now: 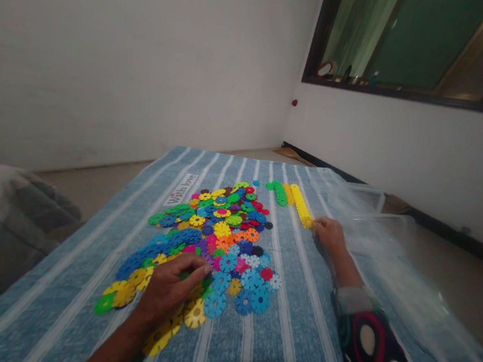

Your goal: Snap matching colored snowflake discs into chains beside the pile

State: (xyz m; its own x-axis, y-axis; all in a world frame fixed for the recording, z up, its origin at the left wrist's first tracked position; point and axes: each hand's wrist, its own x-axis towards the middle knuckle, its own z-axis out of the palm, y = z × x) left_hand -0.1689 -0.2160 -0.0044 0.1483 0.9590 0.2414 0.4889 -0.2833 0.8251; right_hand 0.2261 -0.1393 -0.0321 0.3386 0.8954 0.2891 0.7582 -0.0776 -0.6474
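A heap of flower-shaped plastic discs (221, 228) in many colours lies spread over the middle of the cloth. My left hand (175, 284) is over the near part of this heap, fingers curled and thumb against them. What it holds, if anything, is hidden. To the right of the heap runs a row of overlapping yellow discs (301, 205). At its near end is my right hand (329, 234), fingertips pinched on a yellow disc there. Beside this row lie a shorter orange-yellow row (287, 194) and a green row (279, 193).
A blue striped cloth (232, 342) covers the surface. Clear plastic containers (386, 235) stand along the right side. A "With love" label (180, 190) lies left of the heap. Grey fabric (4, 235) bulges at the left edge. A white wall (150, 66) rises behind.
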